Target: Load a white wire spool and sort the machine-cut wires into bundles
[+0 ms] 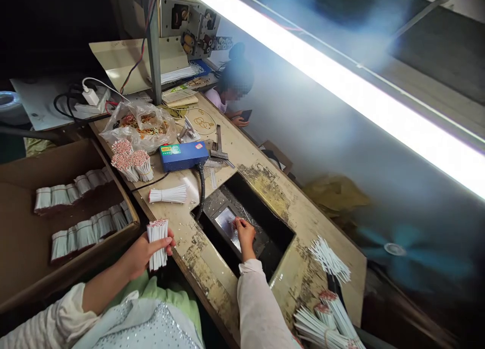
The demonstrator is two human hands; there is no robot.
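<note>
Your left hand (143, 254) grips wire bundle (157, 232) beside counter (215, 273); your right hand (246, 234) at recess (278, 243), can't tell whether gripping. 2 rows (85, 235) already in box (22, 169); loose bundles (168, 194) left on counter.

A carton (15, 202) lies left of the left grip (144, 250); on the counter (303, 217), loose wires (329, 258) lie right of the right grip (245, 235).

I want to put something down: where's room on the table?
Bare table lies between the black hole and the far edge, up to the white sticks, and along the hole's near side. It's crowded around the blue box and plastic bag.
</note>
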